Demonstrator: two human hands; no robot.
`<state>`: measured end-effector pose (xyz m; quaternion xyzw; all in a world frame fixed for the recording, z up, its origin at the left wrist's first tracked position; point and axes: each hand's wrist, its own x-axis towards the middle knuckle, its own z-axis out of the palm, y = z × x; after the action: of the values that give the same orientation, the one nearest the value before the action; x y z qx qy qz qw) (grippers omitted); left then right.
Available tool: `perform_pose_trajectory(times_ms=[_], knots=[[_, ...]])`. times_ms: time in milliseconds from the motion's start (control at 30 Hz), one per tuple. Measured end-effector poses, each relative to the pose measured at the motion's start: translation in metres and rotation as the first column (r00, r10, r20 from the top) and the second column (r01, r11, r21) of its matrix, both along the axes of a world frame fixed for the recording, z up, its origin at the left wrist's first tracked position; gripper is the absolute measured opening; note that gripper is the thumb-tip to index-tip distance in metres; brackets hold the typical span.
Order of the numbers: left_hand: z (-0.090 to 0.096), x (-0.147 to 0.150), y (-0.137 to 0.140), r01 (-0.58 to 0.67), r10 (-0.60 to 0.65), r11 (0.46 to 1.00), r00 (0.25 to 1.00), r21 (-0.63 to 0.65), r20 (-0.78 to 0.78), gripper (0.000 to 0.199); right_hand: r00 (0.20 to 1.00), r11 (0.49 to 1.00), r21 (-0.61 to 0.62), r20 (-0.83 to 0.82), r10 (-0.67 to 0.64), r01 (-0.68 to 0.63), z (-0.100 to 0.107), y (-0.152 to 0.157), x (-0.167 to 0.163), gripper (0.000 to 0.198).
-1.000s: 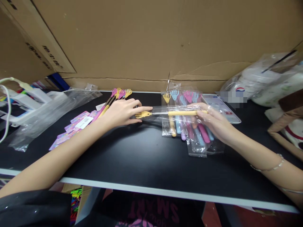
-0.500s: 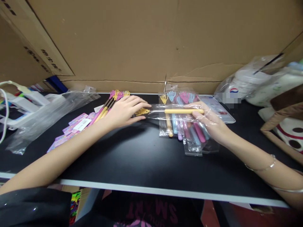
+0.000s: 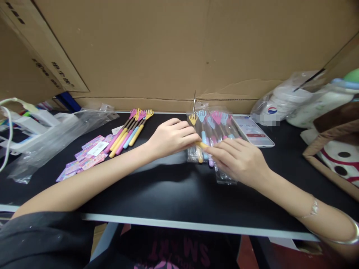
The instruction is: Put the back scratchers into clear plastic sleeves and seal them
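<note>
Between my two hands is a yellow back scratcher (image 3: 201, 144), of which only a short length of handle shows. My left hand (image 3: 175, 136) closes round one end, and the hand-shaped head is hidden from sight. My right hand (image 3: 241, 158) pinches the other end with thumb and fingers. Whether its clear bag is still around it I cannot tell. Behind and below my right hand lie several bagged back scratchers (image 3: 211, 129) in yellow, blue, pink and purple. To the left, unbagged back scratchers (image 3: 129, 131) lie side by side.
Purple-pink cards (image 3: 84, 158) with a white label (image 3: 98, 148) spread at left. Clear bags (image 3: 64, 134) lie by a white power strip (image 3: 30, 130). At right are a phone (image 3: 254, 130), a bagged cup (image 3: 283, 102) and a patterned bag (image 3: 333, 149). Cardboard (image 3: 168, 52) walls the back.
My hands have come closer together around the yellow back scratcher, which was stretched between them in its clear bag. My left hand has moved right, uncovering the unbagged scratchers.
</note>
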<state>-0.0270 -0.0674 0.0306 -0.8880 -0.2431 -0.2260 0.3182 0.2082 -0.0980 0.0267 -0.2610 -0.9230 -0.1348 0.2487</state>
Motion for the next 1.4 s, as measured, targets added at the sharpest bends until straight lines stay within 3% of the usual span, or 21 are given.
perform_pose_trajectory(times_ms=[200,433,767,967,1167,1400], knots=[[-0.02,-0.014,0.007,0.071,-0.068,0.996,0.996,0.062,-0.06,0.019,0.975,0.969,0.148,0.131,0.179,-0.198,-0.012,-0.002,-0.009,0.021],[-0.036,-0.031,0.017,0.033,-0.032,0.999,0.99,0.002,-0.14,0.017,0.948,0.959,-0.098,0.156,0.277,-0.265,-0.019,-0.007,-0.016,0.023],[-0.035,-0.04,0.02,0.026,-0.058,0.987,0.978,-0.158,-0.199,0.021,0.938,0.937,-0.256,0.189,0.29,-0.238,-0.029,-0.007,-0.017,0.034],[-0.028,-0.051,-0.006,0.022,-0.07,0.968,0.981,-0.252,-0.181,0.026,0.939,0.939,-0.287,0.227,0.26,-0.19,-0.029,-0.01,-0.019,0.037],[-0.025,-0.046,-0.045,0.141,-0.19,0.939,0.973,-0.315,-0.132,0.021,0.938,0.942,-0.282,0.236,0.253,-0.183,-0.029,-0.011,-0.02,0.037],[-0.028,-0.039,-0.052,0.155,-0.208,0.909,0.973,-0.386,-0.1,0.018,0.939,0.936,-0.298,0.224,0.259,-0.187,-0.029,-0.01,-0.02,0.037]])
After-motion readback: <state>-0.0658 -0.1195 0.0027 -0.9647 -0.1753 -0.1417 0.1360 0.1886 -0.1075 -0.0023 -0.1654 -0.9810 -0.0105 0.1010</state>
